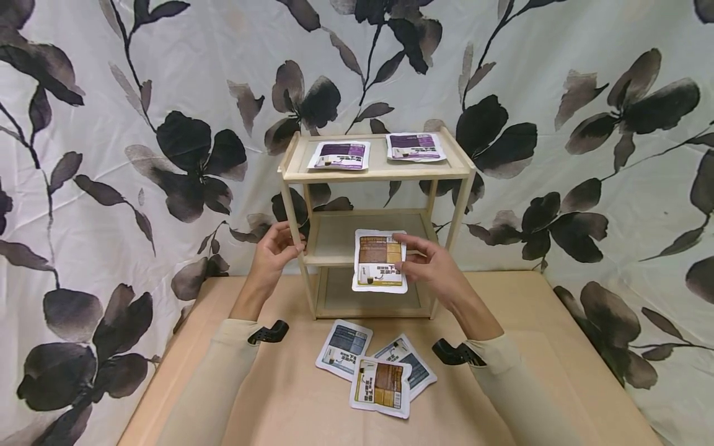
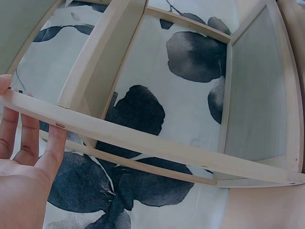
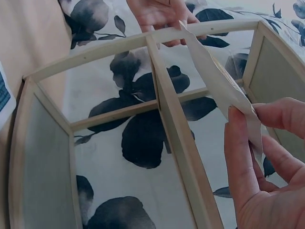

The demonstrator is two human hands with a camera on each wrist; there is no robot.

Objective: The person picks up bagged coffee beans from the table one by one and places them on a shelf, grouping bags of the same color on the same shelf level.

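Observation:
In the head view my right hand (image 1: 437, 269) pinches a white-edged pouch with a brown and yellow label (image 1: 380, 260) by its right side, in front of the shelf's middle level. The right wrist view shows this pouch (image 3: 219, 76) edge-on between thumb and fingers. My left hand (image 1: 273, 248) grips the front left post of a small wooden shelf (image 1: 385, 176). In the left wrist view its fingers (image 2: 29, 136) lie on one side of the post (image 2: 133, 136), with part of the thumb showing at the image edge.
Pouches with purple labels (image 1: 340, 155) lie left and right on the top shelf. On the table (image 1: 301, 396) before the shelf are two blue-labelled pouches (image 1: 344, 348) and another brown-labelled pouch (image 1: 382, 387), partly overlapping. A floral cloth (image 1: 212, 74) hangs behind.

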